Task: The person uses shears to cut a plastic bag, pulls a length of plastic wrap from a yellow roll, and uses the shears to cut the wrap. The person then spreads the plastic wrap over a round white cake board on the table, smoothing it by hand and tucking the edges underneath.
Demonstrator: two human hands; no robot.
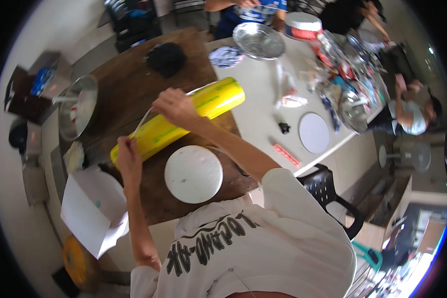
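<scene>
A long yellow roll (216, 97) that looks like plastic film lies diagonally over the brown wooden table, with green print on it. Along its far side runs a thin white strip (143, 122), perhaps the edge of the film; I cannot tell. My left hand (129, 161) pinches the strip at the roll's near-left end. Across the roll's middle reaches my right hand (177, 110), its fingers closed on the same strip and its wrist over the yellow surface. Just on my side of the roll sits a round white foam-like disc (193, 174), touched by neither hand.
A bent white sheet (91, 208) stands at the left table edge, near a large metal bowl (78, 108). Black cloth (166, 59) lies at the back. The white table (253, 126) holds a foil-like bowl (259, 41), a round board (314, 133) and clutter. Other people are around it.
</scene>
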